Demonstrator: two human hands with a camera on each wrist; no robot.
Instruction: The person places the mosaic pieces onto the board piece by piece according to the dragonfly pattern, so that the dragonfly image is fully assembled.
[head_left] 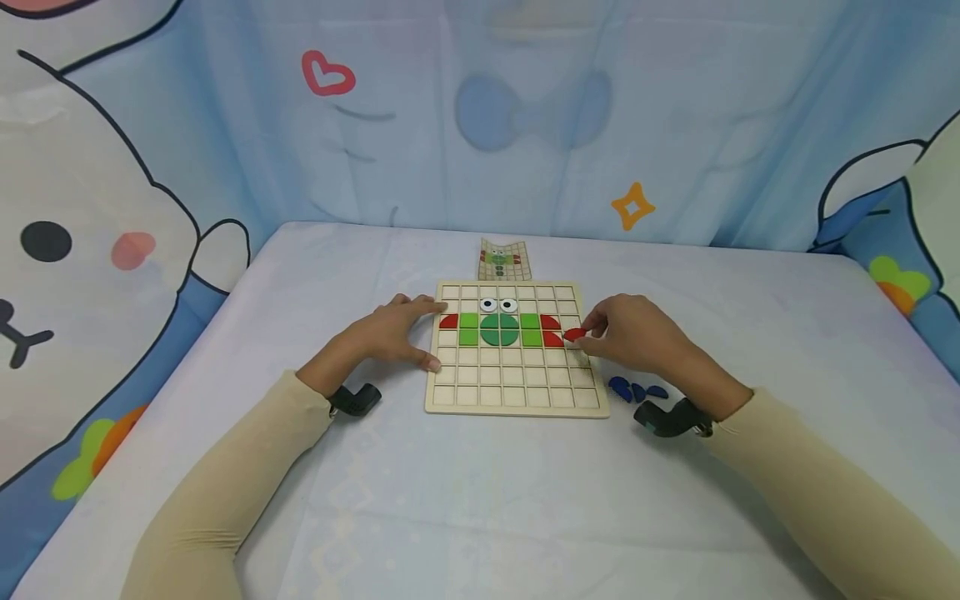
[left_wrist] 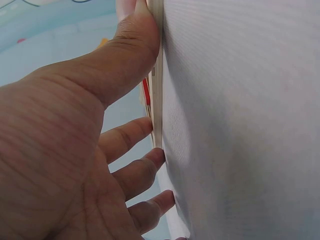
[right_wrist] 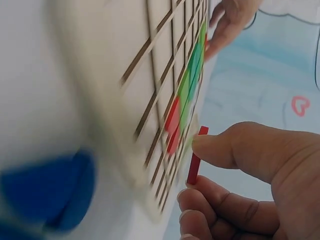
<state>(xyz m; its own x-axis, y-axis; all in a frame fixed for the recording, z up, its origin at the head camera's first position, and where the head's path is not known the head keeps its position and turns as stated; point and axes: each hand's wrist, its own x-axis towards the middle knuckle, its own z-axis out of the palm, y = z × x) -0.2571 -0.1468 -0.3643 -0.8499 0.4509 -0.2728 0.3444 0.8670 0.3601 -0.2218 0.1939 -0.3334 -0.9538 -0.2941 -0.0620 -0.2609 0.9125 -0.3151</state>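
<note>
A wooden grid board (head_left: 517, 398) lies on the table. My left hand (head_left: 386, 332) rests at its left edge, thumb and fingers spread, fingertips right at the rim. My right hand (head_left: 637, 333) pinches a red piece (right_wrist: 197, 162) between thumb and fingers over the board's right edge. On the board are two eye pieces (head_left: 507, 306) above green quarter-round pieces (head_left: 499, 330). Light green squares (head_left: 530, 331) flank these on both sides. Red quarter-round pieces (head_left: 551, 331) sit right of the squares, and one red piece (head_left: 448, 322) sits at the far left.
Several blue pieces (head_left: 620, 387) lie on the white-covered table (head_left: 480, 500), just right of the board and close to my right wrist. A small pattern card (head_left: 504, 260) stands behind the board. A printed blue curtain (head_left: 420, 150) hangs at the back.
</note>
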